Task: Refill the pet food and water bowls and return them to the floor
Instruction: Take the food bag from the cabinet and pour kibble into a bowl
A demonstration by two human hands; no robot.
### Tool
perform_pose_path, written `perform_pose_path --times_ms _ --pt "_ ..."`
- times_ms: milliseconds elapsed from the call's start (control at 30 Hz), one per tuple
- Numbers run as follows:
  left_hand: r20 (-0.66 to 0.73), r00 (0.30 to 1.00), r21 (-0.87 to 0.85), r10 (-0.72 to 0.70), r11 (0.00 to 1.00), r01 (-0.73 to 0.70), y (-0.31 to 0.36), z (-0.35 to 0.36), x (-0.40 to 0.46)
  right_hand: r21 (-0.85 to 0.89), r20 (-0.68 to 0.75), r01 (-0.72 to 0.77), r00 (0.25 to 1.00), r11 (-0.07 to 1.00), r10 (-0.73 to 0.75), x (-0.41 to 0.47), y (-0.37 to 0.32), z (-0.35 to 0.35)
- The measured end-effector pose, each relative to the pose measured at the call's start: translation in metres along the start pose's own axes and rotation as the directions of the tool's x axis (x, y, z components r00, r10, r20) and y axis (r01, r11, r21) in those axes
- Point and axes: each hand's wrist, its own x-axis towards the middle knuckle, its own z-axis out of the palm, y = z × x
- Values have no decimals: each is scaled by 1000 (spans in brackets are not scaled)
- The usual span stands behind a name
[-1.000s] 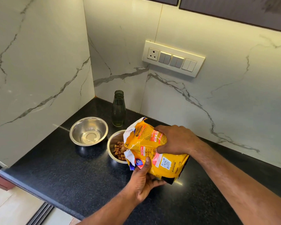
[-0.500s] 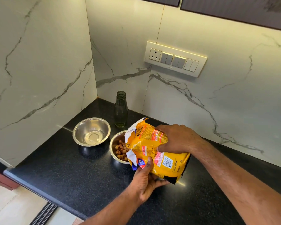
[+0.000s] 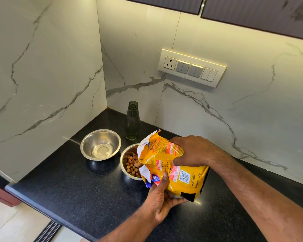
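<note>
Now 2 marble walls (image 3: 42,70) meet behind the black desk (image 3: 80,193), boxing in the corner, while its front edge runs bare toward the lower left with open surface before the bowls. A yellow food bag (image 3: 166,165) tilts mouth-down over the food bowl (image 3: 125,169), kibble (image 3: 132,165) inside. The right hand (image 3: 194,151) clamps the bag from above and the left hand (image 3: 162,200) grips it from beneath. Just left, apart from both hands, sits the water bowl (image 3: 100,144); a glass bottle (image 3: 132,120) stands upright behind
</note>
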Motion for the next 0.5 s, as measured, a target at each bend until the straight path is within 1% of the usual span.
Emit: perform_pose_path --times_ms 500 --pt "-13 1000 37 23 999 -22 0 9 -8 -9 -14 -3 1000 1000 2 -2 -4 -6"
